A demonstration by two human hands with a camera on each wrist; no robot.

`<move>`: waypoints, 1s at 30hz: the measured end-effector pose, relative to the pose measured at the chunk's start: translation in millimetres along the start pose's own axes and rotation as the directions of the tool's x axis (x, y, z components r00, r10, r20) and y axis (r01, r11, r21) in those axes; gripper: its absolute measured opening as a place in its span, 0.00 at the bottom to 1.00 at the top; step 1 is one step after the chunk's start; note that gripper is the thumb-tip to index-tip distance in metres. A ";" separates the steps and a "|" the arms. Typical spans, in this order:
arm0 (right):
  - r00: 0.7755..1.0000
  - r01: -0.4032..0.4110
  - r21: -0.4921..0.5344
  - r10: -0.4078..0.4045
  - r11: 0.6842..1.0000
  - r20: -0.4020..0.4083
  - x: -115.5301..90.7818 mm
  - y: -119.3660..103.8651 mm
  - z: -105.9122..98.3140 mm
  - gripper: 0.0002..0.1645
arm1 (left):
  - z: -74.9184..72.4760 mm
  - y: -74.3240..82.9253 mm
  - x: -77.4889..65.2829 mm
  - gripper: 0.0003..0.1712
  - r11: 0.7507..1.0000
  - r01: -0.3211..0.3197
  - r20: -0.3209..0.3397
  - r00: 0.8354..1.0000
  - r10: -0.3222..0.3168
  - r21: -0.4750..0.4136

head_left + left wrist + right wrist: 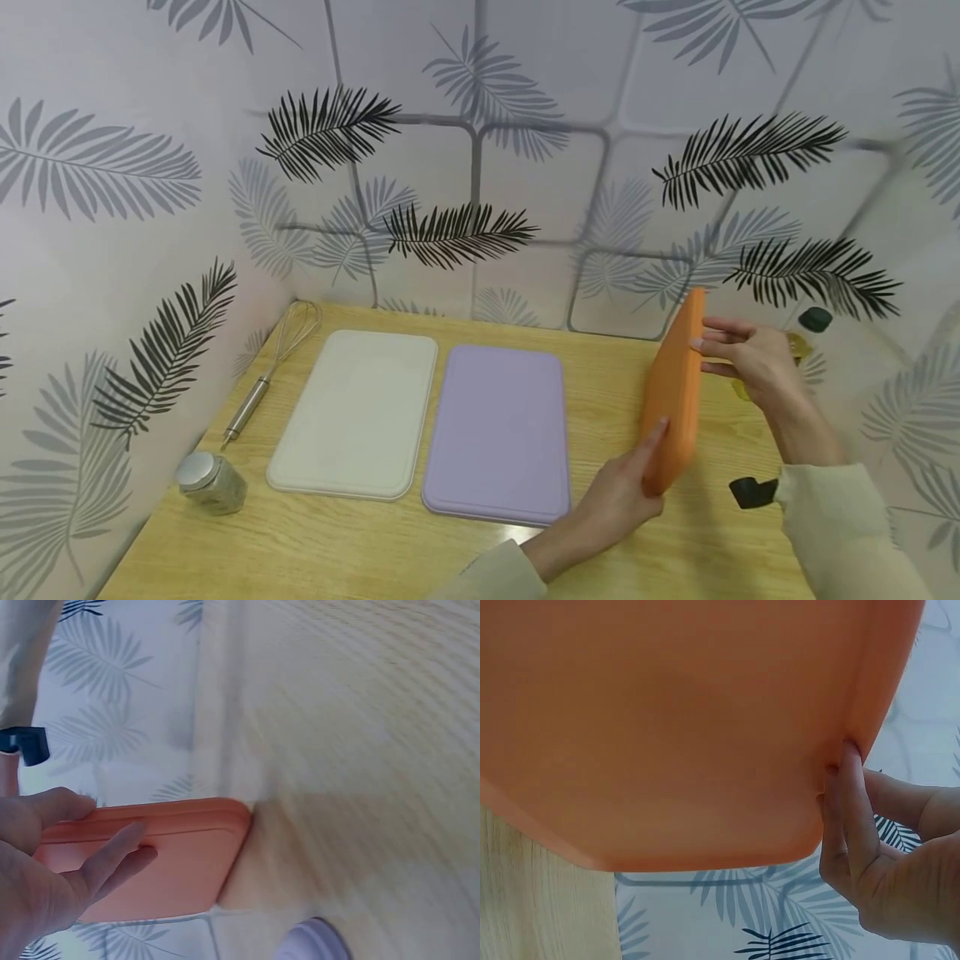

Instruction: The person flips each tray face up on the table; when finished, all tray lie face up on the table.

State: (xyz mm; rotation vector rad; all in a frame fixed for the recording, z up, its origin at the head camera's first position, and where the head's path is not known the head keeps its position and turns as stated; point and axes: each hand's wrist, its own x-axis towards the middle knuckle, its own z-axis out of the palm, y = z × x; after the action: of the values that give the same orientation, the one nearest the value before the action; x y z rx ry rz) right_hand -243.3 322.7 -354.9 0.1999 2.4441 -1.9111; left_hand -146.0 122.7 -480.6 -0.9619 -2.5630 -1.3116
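Note:
An orange cutting board (670, 396) stands on edge, tilted, over the right side of the table, between both hands. The left hand (611, 504) grips its near end; in the left wrist view, thumb and fingers of the left hand (64, 881) lie on opposite sides of the rim. At the far upper edge the right hand (761, 362) pinches the board, and the right wrist view shows fingertips of the right hand (907, 877) against the broad face. Left of it a purple cutting board (498, 429) lies flat, with a white cutting board (356, 412) beside that.
Along the table's left edge lie a metal whisk (258, 400) and a glass jar (217, 485) with a silvery lid. Behind the right hand a yellowish container with a dark top (815, 318) is partly hidden. Leaf-patterned wall covering (525, 192) borders the wooden table (337, 550).

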 end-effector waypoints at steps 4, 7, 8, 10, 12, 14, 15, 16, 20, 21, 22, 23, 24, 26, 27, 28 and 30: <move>1.000 0.001 -0.012 -0.001 1.000 0.003 1.1 -1.8 4.6 0.42 | -9.2 9.7 3.3 0.64 0.999 0.005 -0.002 1.000 -0.006 -0.043; 1.000 0.004 -0.005 -0.004 1.000 0.011 2.0 -3.2 8.1 0.41 | -16.7 15.5 5.0 0.65 0.997 0.000 -0.012 1.000 -0.001 -0.083; 1.000 0.005 -0.006 -0.005 1.000 0.014 2.3 -3.8 9.5 0.41 | -19.4 17.4 5.5 0.65 0.996 -0.005 -0.019 1.000 0.003 -0.090; 1.000 0.007 -0.006 -0.007 1.000 0.023 3.3 -4.3 12.1 0.40 | -25.1 20.6 6.1 0.64 0.995 -0.025 -0.035 0.999 0.021 -0.101; 1.000 0.011 -0.020 -0.010 1.000 0.029 4.2 -4.3 15.1 0.39 | -30.6 24.0 7.5 0.63 0.992 -0.040 -0.045 0.998 0.035 -0.116; 0.999 0.019 -0.043 -0.018 0.999 0.032 4.9 -4.4 18.1 0.38 | -35.9 27.5 8.9 0.62 0.992 -0.041 -0.051 0.998 0.035 -0.119; 0.999 0.022 -0.046 -0.020 0.999 0.033 5.2 -4.4 19.5 0.38 | -38.4 29.0 9.6 0.61 0.992 -0.037 -0.051 0.998 0.031 -0.124; 0.999 0.026 -0.050 -0.024 0.998 0.035 5.4 -4.5 21.0 0.38 | -40.8 30.6 10.2 0.61 0.991 -0.027 -0.047 0.999 0.021 -0.129; 0.998 0.029 -0.054 -0.026 0.998 0.053 6.1 -5.6 26.1 0.37 | -49.3 34.9 10.6 0.52 0.994 -0.002 -0.050 0.999 -0.003 -0.107; 0.998 0.028 -0.054 -0.025 0.998 0.058 6.3 -5.7 27.3 0.37 | -50.9 35.2 10.4 0.49 0.994 0.002 -0.050 0.999 -0.007 -0.105; 0.998 0.025 -0.051 -0.021 0.998 0.063 6.6 -5.9 28.4 0.37 | -52.2 35.3 10.2 0.45 0.995 0.006 -0.050 0.999 -0.011 -0.102; 0.998 0.022 -0.049 -0.018 0.999 0.068 6.9 -6.0 29.4 0.37 | -53.4 35.5 10.0 0.42 0.994 0.016 -0.048 0.999 -0.021 -0.107; 0.997 0.019 -0.049 -0.015 0.999 0.072 7.4 -6.0 30.5 0.36 | -54.4 35.5 9.9 0.40 0.993 0.028 -0.044 0.998 -0.033 -0.115; 0.997 0.012 -0.049 -0.008 0.999 0.078 8.1 -6.3 33.1 0.37 | -56.7 35.9 10.2 0.37 0.986 0.068 -0.033 0.997 -0.074 -0.154; 0.997 0.009 -0.054 -0.005 0.999 0.080 8.7 -6.4 34.4 0.37 | -57.9 36.0 10.5 0.36 0.979 0.088 -0.027 0.995 -0.095 -0.183; 0.997 0.007 -0.058 -0.002 0.998 0.082 9.2 -6.7 35.8 0.37 | -59.1 36.2 10.9 0.36 0.972 0.108 -0.023 0.993 -0.116 -0.210; 0.996 0.005 -0.068 0.001 0.998 0.086 10.3 -7.6 39.0 0.37 | -61.9 36.9 11.8 0.35 0.955 0.144 -0.016 0.988 -0.154 -0.258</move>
State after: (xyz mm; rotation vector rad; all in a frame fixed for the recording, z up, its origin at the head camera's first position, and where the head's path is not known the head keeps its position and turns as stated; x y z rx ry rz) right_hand -256.6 284.0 -358.2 0.1107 2.4500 -1.7941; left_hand -145.3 97.2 -412.2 -0.7834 -2.5249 -1.7195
